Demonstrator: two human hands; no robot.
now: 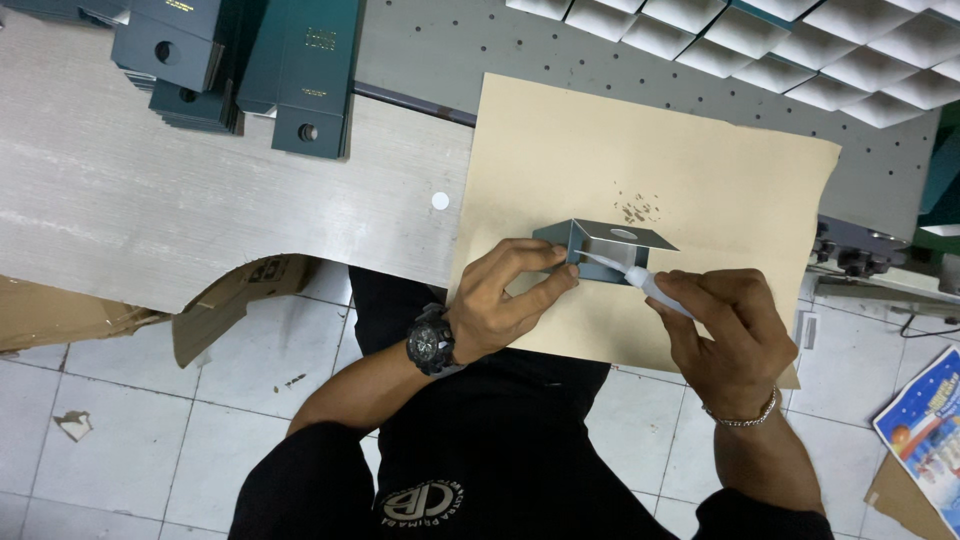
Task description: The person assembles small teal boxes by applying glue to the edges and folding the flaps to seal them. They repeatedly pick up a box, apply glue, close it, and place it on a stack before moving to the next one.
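The person's left hand (510, 300), a black watch (432, 340) on its wrist, pinches shut on a small dark teal folded cardboard box (600, 245) lying on the tan paper sheet (640, 150), while the right hand (725, 330) is closed round a white glue tube (650, 285) whose nozzle touches the box's flap.

L hand (510, 300) pinching, R hand (725, 330) gripping.

One camera sat on the person's head and looked straight down, close above the tan sheet (650, 140) and floor (130, 440).
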